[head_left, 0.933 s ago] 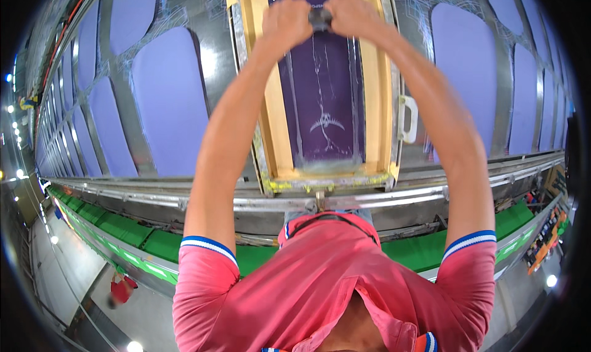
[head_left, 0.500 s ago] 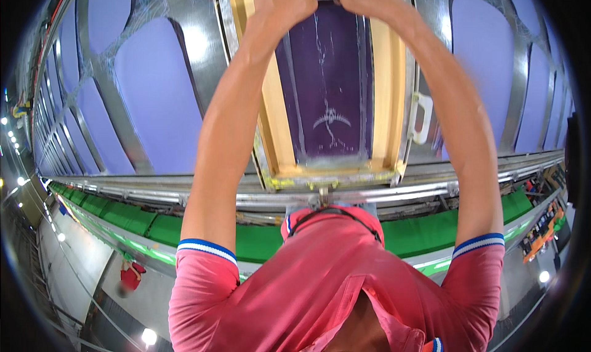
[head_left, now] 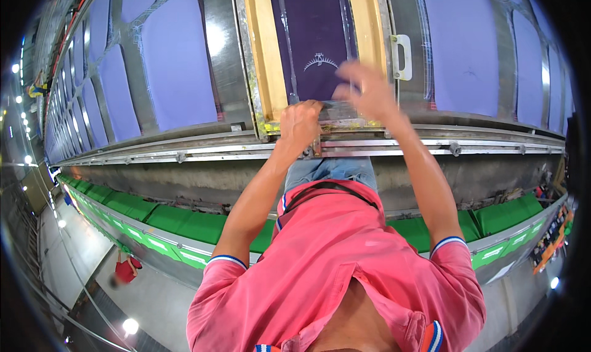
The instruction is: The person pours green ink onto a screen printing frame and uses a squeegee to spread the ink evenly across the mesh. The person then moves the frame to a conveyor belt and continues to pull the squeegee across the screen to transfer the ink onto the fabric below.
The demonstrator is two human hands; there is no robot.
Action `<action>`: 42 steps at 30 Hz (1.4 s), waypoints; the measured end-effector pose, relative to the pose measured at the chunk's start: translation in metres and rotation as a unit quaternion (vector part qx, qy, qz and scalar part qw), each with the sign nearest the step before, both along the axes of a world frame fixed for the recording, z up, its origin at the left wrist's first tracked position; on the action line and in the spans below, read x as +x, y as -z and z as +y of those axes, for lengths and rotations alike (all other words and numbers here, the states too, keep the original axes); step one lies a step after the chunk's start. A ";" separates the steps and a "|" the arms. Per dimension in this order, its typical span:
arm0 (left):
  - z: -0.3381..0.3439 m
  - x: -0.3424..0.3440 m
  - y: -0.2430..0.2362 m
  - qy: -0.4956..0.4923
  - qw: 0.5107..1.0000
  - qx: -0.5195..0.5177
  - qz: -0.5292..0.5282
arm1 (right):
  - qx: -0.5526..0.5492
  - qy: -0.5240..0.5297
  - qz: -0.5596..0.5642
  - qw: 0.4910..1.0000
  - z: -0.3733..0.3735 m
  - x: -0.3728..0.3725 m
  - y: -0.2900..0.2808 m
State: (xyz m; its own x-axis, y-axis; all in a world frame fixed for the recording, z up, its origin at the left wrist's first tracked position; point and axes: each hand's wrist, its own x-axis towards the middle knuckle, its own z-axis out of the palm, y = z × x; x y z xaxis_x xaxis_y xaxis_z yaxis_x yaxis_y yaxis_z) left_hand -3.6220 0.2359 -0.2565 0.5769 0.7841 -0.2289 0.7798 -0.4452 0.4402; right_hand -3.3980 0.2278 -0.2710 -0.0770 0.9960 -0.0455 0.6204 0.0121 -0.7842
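A wooden-edged printing screen (head_left: 364, 28) lies on the table in front of me, its dark purple mesh (head_left: 313, 32) bearing a small white curved motif (head_left: 321, 61). At the near end of the screen rests a grey squeegee (head_left: 338, 110), partly hidden by my hands. The fingers of my left hand (head_left: 300, 125) are closed round its left end. My right hand (head_left: 369, 94), blurred by motion, hovers over the near right corner of the mesh with thumb and fingers apart, holding nothing. A white handle (head_left: 402, 57) sticks out from the screen's right side.
Lavender cut pieces (head_left: 178, 62) lie in rows on the long metal table, with more lavender pieces (head_left: 463, 50) to the right. A metal rail (head_left: 203, 147) runs along the near edge. Behind me are green bins (head_left: 184, 222) and a person in red (head_left: 126, 270).
Both hands have come from the far end of the screen to its near end, with the squeegee. My right hand has let go of it; the left still grips it.
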 end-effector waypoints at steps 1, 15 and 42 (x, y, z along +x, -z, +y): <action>0.000 -0.001 0.001 -0.001 1.000 0.007 0.001 | 0.012 0.156 -0.132 0.979 0.022 0.028 0.008; -0.008 -0.063 -0.035 -0.026 0.991 0.048 -0.126 | -0.008 0.409 0.034 0.912 0.070 0.051 -0.043; 0.095 -0.424 0.001 -0.024 0.999 0.027 0.024 | -0.029 0.415 -0.041 0.908 0.172 -0.296 0.086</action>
State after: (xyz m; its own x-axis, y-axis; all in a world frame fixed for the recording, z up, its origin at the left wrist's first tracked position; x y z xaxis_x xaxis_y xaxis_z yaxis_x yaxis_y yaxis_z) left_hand -4.0462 0.3311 -0.2577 0.5274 0.8228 -0.2119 0.8204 -0.4283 0.3788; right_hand -3.6940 0.4000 -0.3566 0.7061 0.7044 -0.0721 0.4523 -0.5271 -0.7194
